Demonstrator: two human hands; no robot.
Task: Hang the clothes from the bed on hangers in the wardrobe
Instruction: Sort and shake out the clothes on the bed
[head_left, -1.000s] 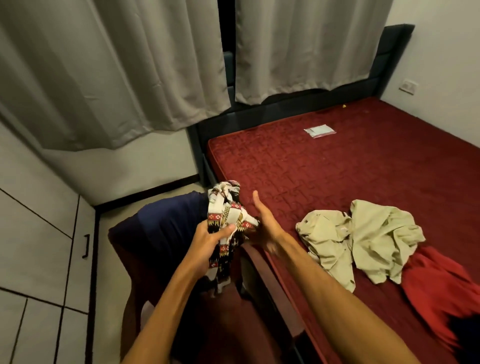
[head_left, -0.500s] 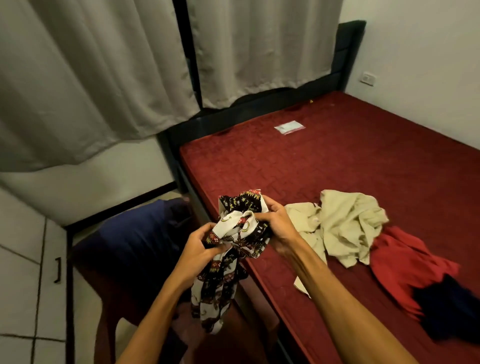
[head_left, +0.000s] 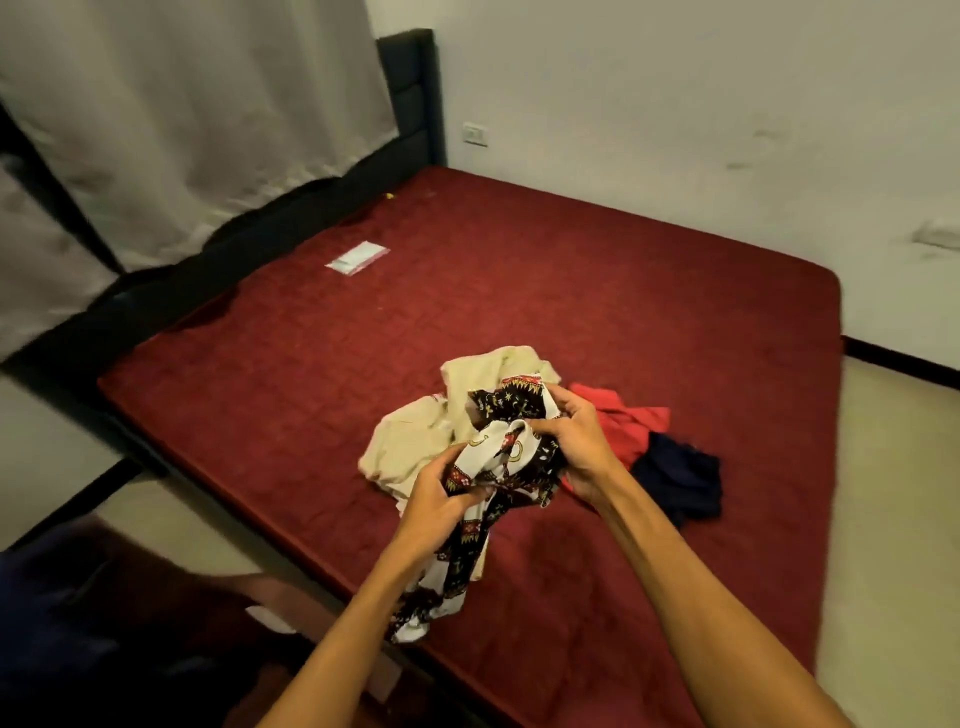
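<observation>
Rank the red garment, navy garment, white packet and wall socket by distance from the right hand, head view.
1. red garment, just right of the right hand.
2. navy garment, farther right.
3. white packet, near headboard.
4. wall socket, far wall.

Pale grey curtains (head_left: 208, 130) hang across the upper left of the frame. A white wall (head_left: 675, 104) fills the upper right and carries a white socket (head_left: 475, 133) near the top centre. A small clear packet (head_left: 357, 258) lies left of centre. Pale floor tiles (head_left: 893, 493) with black skirting (head_left: 904, 361) run down the right edge.
</observation>
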